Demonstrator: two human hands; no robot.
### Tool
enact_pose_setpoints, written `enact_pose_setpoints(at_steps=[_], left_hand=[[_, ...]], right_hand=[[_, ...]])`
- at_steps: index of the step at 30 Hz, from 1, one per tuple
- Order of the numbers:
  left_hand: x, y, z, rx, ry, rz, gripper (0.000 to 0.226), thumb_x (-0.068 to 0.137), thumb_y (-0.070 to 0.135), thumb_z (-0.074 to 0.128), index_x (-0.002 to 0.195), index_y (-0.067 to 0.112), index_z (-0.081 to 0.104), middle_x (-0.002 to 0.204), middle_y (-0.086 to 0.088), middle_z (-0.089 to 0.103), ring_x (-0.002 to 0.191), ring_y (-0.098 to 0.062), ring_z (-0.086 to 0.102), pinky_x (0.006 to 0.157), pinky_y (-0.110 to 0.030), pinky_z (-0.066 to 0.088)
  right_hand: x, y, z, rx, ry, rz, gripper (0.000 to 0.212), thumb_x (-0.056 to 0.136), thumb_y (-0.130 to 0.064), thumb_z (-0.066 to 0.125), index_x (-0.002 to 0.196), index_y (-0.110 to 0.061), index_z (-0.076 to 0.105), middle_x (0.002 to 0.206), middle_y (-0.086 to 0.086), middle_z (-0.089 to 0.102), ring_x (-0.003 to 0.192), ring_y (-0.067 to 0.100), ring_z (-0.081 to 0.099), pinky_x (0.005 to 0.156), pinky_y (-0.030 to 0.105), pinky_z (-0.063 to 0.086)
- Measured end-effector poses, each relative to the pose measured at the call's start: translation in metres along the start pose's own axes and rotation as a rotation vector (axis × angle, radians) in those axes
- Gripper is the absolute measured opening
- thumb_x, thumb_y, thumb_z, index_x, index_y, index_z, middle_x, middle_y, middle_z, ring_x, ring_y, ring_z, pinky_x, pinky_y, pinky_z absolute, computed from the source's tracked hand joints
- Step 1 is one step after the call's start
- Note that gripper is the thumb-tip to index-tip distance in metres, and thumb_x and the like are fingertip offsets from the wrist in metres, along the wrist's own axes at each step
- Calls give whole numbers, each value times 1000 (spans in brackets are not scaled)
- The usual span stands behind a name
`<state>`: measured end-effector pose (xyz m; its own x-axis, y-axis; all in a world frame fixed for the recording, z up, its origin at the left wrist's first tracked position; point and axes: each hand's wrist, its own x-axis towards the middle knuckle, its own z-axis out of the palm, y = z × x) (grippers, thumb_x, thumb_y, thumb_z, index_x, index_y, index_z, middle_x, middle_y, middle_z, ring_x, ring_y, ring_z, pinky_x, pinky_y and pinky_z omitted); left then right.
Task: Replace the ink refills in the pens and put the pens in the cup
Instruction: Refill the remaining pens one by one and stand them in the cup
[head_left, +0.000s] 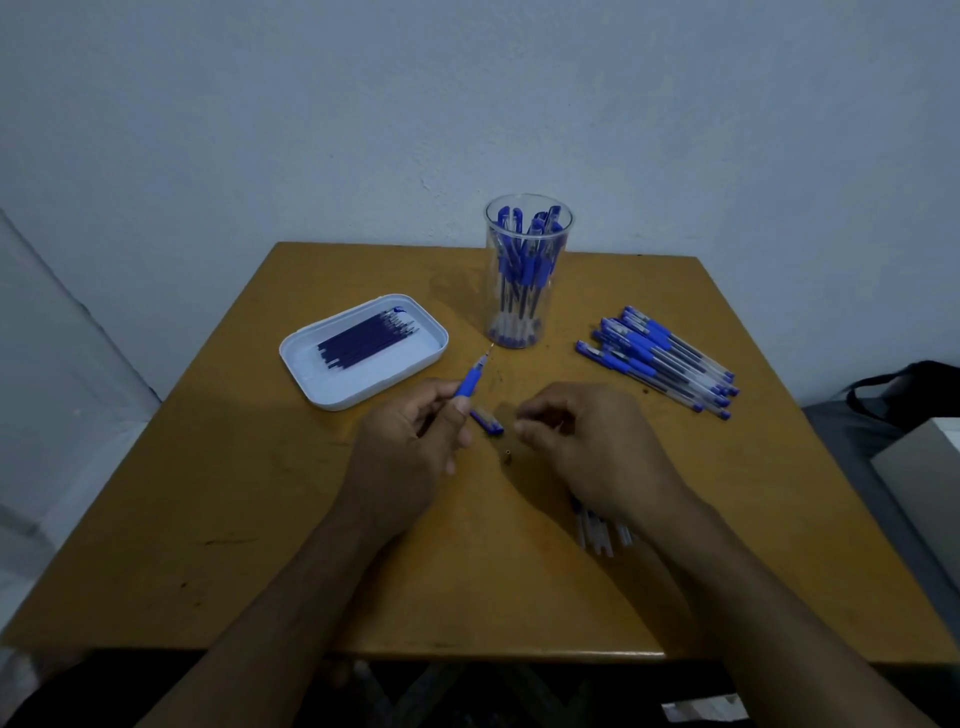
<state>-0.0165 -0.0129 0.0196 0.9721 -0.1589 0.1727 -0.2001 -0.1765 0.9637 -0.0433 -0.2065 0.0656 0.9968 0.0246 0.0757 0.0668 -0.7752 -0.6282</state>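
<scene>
My left hand (410, 447) grips an uncapped pen (470, 384) by its barrel; the blue grip and fine tip point away toward the cup. A blue pen cap (488, 422) lies on the table just right of that hand. My right hand (582, 447) hovers beside it with loosely curled fingers, and I see nothing held in them. A small dark piece (506, 458) lies on the table between my hands. The clear cup (527, 270) at the back holds several blue pens. A white tray (322, 384) on the left holds several dark refills (366, 338).
A pile of several capped blue pens (660, 361) lies right of the cup. Several clear tubes (597, 532) stick out from under my right wrist. The wooden table (260, 545) stands against a wall; a dark bag (914, 384) sits beyond its right edge.
</scene>
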Motion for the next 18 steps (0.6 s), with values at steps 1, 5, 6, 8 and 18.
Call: enact_pose_setpoints(at_steps=[1, 5, 6, 8, 18], left_hand=[[1, 0, -1, 4, 10, -6, 17, 103, 27, 57, 117, 24, 67, 79, -4, 71, 55, -12, 58, 51, -21, 46], [0, 0, 0, 10, -19, -2, 18, 103, 26, 58, 118, 22, 68, 78, -3, 70, 56, -8, 58, 53, -20, 47], [-1, 1, 0, 18, -33, 7, 17, 102, 25, 59, 116, 25, 68, 77, -3, 70, 57, -5, 57, 54, -18, 47], [-3, 1, 2, 50, -53, 47, 17, 100, 23, 62, 112, 33, 68, 77, -1, 70, 59, -2, 58, 58, -16, 48], [-3, -6, 4, 86, -108, 112, 26, 92, 17, 73, 117, 26, 75, 80, 5, 70, 73, -21, 62, 64, -24, 53]], right_hand=[[0, -1, 3, -102, -58, -20, 19, 95, -40, 66, 110, -31, 72, 101, -16, 68, 89, 0, 59, 73, 16, 47], [-3, -9, 16, -315, -125, -51, 30, 96, -48, 62, 118, -28, 68, 107, -7, 61, 94, 8, 56, 83, 32, 54], [-3, -11, 17, -341, -138, -50, 28, 97, -44, 60, 118, -27, 67, 108, -6, 59, 95, 10, 56, 84, 32, 53], [-3, -13, 18, -388, -161, -61, 23, 101, -34, 57, 119, -25, 66, 109, -4, 57, 95, 12, 56, 85, 33, 54], [2, 5, -17, 558, 97, 83, 7, 102, -8, 57, 103, -12, 62, 88, 1, 76, 59, 17, 63, 40, 25, 44]])
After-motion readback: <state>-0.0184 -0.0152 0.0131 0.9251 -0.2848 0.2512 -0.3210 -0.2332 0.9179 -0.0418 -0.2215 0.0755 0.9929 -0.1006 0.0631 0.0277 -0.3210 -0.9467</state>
